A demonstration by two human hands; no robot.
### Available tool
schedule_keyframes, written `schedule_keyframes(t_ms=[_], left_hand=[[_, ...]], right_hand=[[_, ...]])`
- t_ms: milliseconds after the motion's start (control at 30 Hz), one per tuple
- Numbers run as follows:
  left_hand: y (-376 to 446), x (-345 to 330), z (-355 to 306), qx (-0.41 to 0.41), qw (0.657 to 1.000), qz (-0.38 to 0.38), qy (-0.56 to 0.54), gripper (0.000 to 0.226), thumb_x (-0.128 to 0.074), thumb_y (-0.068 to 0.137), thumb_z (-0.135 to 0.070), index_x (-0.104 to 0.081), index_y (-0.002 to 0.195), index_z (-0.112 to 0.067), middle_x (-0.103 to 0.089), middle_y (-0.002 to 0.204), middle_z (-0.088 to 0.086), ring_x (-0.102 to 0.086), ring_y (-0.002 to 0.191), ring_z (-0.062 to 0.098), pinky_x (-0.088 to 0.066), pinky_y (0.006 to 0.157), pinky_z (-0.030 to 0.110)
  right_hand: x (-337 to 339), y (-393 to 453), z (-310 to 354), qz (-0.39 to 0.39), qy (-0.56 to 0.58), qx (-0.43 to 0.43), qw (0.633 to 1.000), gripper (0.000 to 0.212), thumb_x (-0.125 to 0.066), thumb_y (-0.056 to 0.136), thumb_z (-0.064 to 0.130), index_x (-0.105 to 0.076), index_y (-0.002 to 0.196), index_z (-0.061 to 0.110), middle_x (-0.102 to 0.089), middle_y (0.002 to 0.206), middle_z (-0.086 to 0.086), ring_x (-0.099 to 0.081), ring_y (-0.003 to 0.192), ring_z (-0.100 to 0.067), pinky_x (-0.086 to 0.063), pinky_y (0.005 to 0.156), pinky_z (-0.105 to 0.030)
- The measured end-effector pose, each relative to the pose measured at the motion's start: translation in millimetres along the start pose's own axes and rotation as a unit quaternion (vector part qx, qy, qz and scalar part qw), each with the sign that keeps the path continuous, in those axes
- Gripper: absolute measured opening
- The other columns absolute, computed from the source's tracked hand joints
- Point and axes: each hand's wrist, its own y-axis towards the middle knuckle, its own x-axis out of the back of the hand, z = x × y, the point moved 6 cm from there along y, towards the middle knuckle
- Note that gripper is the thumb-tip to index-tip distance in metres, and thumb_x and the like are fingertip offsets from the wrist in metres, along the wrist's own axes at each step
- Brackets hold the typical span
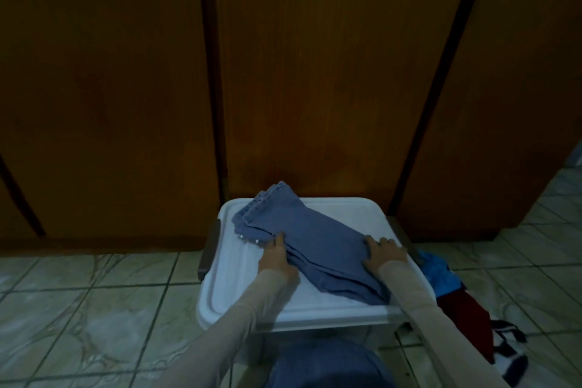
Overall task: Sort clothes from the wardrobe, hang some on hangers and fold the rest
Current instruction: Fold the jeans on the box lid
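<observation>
A pair of blue jeans (315, 238), folded lengthwise, lies diagonally on the lid of a white plastic box (239, 287). The leg hems point toward the wardrobe at the upper left. My left hand (277, 257) lies on the near left edge of the jeans, with the fingers tucked at the fold. My right hand (382, 253) presses flat on the right part of the jeans with its fingers spread. Both arms wear light long sleeves.
Brown wooden wardrobe doors (315, 72) stand shut right behind the box. A heap of clothes in blue (439, 274), dark red (466, 318) and black and white lies on the tiled floor (94, 309) to the right of the box.
</observation>
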Motion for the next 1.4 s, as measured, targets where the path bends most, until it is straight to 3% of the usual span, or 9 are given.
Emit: schedule_keyframes(t_ms=[100, 200, 367, 533, 633, 733, 1033, 1267, 1400], left_hand=[[5, 3, 4, -0.044, 0.997, 0.051, 0.034, 0.081, -0.060, 0.079, -0.047, -0.017, 0.145, -0.032, -0.018, 0.156, 0.005, -0.028, 0.139, 0.027, -0.023, 0.115, 0.043], [-1, 16, 18, 0.062, 0.995, 0.076, -0.002, 0.084, -0.048, 0.092, -0.042, 0.014, 0.148, -0.029, -0.004, 0.158, 0.001, -0.008, 0.145, 0.024, -0.002, 0.114, 0.054], [-1, 41, 50, 0.057, 0.998, 0.036, -0.018, 0.069, -0.040, 0.095, -0.014, 0.000, 0.150, -0.027, -0.023, 0.152, 0.011, -0.030, 0.136, 0.029, -0.028, 0.111, 0.042], [-32, 56, 47, -0.092, 0.996, -0.001, -0.006, 0.054, -0.056, 0.091, -0.014, -0.039, 0.141, -0.023, -0.026, 0.151, 0.010, -0.034, 0.135, 0.030, -0.034, 0.109, 0.035], [-56, 58, 36, -0.259, 0.964, -0.046, 0.045, 0.052, -0.070, 0.070, -0.005, -0.063, 0.119, -0.020, -0.056, 0.127, 0.014, -0.061, 0.108, 0.032, -0.054, 0.084, 0.039], [-71, 54, 34, -0.292, 0.953, -0.022, 0.076, 0.044, -0.050, 0.072, -0.021, -0.066, 0.113, -0.024, -0.064, 0.116, 0.003, -0.065, 0.097, 0.023, -0.057, 0.076, 0.032], [-80, 43, 38, -0.215, 0.972, 0.066, 0.070, 0.075, -0.032, 0.072, -0.065, -0.040, 0.139, -0.032, -0.041, 0.144, -0.010, -0.041, 0.129, 0.012, -0.031, 0.108, 0.024], [-67, 46, 40, 0.034, 0.996, 0.012, -0.082, 0.045, -0.033, 0.097, -0.048, -0.059, 0.105, -0.013, -0.064, 0.107, 0.007, -0.056, 0.088, 0.018, -0.044, 0.083, 0.030], [-59, 47, 37, 0.086, 0.993, -0.020, -0.077, 0.053, -0.026, 0.097, -0.051, -0.061, 0.094, -0.011, -0.067, 0.098, 0.009, -0.061, 0.085, 0.022, -0.048, 0.083, 0.031]], right_hand=[[14, -11, 6, -0.021, -0.035, 0.023, 0.999, 0.048, -0.039, 0.093, 0.042, -0.031, 0.137, 0.024, -0.045, 0.136, -0.009, -0.041, 0.127, -0.027, -0.023, 0.108, -0.042], [23, -24, 15, -0.008, 0.015, 0.060, 0.998, 0.036, -0.042, 0.094, 0.034, -0.048, 0.124, 0.017, -0.056, 0.124, -0.009, -0.053, 0.115, -0.026, -0.039, 0.095, -0.033], [7, -46, 34, 0.179, 0.343, 0.147, 0.911, 0.027, -0.049, 0.090, 0.003, -0.066, 0.072, 0.014, -0.062, 0.077, -0.009, -0.059, 0.064, -0.013, -0.049, 0.064, -0.020], [12, -41, 33, -0.056, 0.153, 0.242, 0.957, 0.042, -0.059, 0.084, 0.008, -0.055, 0.121, 0.027, -0.048, 0.125, 0.004, -0.047, 0.112, -0.011, -0.036, 0.094, -0.020], [8, -53, 44, -0.059, 0.083, 0.308, 0.946, 0.053, -0.058, 0.090, 0.018, -0.040, 0.139, 0.031, -0.033, 0.147, 0.006, -0.035, 0.132, -0.013, -0.027, 0.107, -0.022], [5, -60, 46, -0.023, 0.047, 0.290, 0.955, 0.047, -0.045, 0.098, 0.024, -0.034, 0.143, 0.030, -0.036, 0.147, -0.002, -0.038, 0.132, -0.018, -0.027, 0.110, -0.025], [0, -61, 42, -0.004, 0.113, 0.248, 0.962, 0.038, -0.061, 0.089, 0.016, -0.055, 0.126, 0.018, -0.057, 0.121, -0.003, -0.056, 0.105, -0.018, -0.045, 0.085, -0.022], [5, -56, 47, -0.045, 0.156, 0.196, 0.967, 0.032, -0.041, 0.096, 0.044, -0.049, 0.071, 0.026, -0.058, 0.087, -0.005, -0.052, 0.072, -0.013, -0.035, 0.061, -0.017], [1, -54, 41, -0.062, 0.218, 0.160, 0.961, 0.049, -0.037, 0.097, 0.046, -0.060, 0.073, 0.010, -0.062, 0.086, -0.007, -0.051, 0.070, -0.016, -0.028, 0.060, -0.021]])
